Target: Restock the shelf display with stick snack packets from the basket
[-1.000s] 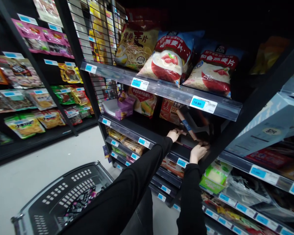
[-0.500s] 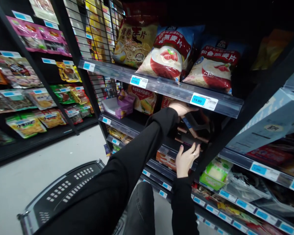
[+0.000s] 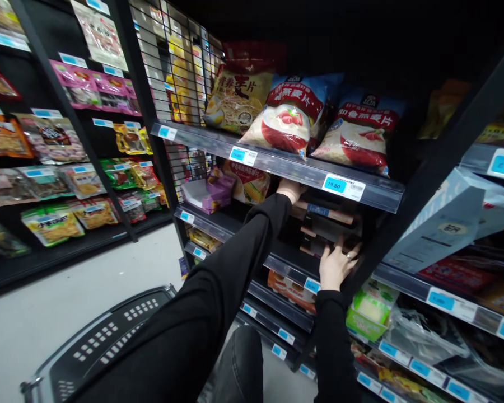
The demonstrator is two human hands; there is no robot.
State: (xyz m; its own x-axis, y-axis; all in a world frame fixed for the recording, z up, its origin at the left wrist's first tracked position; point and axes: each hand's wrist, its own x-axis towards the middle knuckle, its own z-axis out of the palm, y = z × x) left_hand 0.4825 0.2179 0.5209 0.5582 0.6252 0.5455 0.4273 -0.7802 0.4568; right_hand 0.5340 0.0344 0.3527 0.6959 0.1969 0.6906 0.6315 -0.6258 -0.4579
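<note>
My left hand reaches in beneath the upper shelf's price rail, at the left end of a flat brown carton with a blue label. Its fingers are mostly hidden by the rail and the shadow, so its grip does not show. Lower down, my right hand, a ring on one finger, has its fingers apart against the right side of dark boxes on the same shelf. Left of my left hand stand a red-and-yellow cereal bag and a purple display carton.
Oatmeal bags lie on the shelf above, behind a clear price rail. A black upright post stands right of my right hand. A dark shopping basket is at lower left. Snack racks line the left.
The carton with the blue label was tilted and now lies nearly level. My right hand has moved right and forward to the boxes. My left hand has shifted slightly left.
</note>
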